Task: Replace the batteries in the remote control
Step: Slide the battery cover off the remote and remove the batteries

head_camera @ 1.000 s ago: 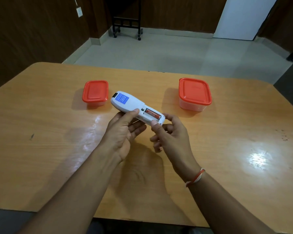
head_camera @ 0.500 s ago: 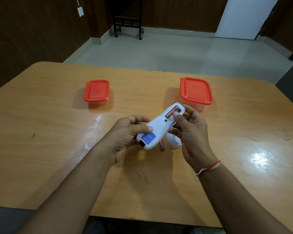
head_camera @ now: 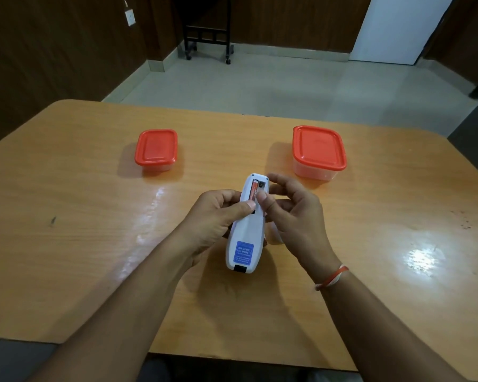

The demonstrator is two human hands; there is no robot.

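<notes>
A white remote control [head_camera: 246, 232] with a blue label lies back side up above the table, its open battery bay pointing away from me. One red battery [head_camera: 254, 192] sits in the bay; the slot beside it looks empty. My left hand [head_camera: 213, 219] grips the remote's left side, thumb across its back. My right hand [head_camera: 293, 216] curls round the right edge, thumb tip at the bay by the battery. A white piece, maybe the bay cover [head_camera: 273, 238], and something reddish lie on the table under my right hand, mostly hidden.
Two clear tubs with red lids stand on the wooden table [head_camera: 94, 244]: a small tub [head_camera: 156, 150] at the back left and a larger tub [head_camera: 319, 151] at the back right. Beyond the table's far edge is grey floor and a black wheeled stand [head_camera: 207, 31].
The remote has swung round from lying crosswise to pointing straight away from me, bay end far. My right thumb moved onto the bay; both hands stayed on the remote.
</notes>
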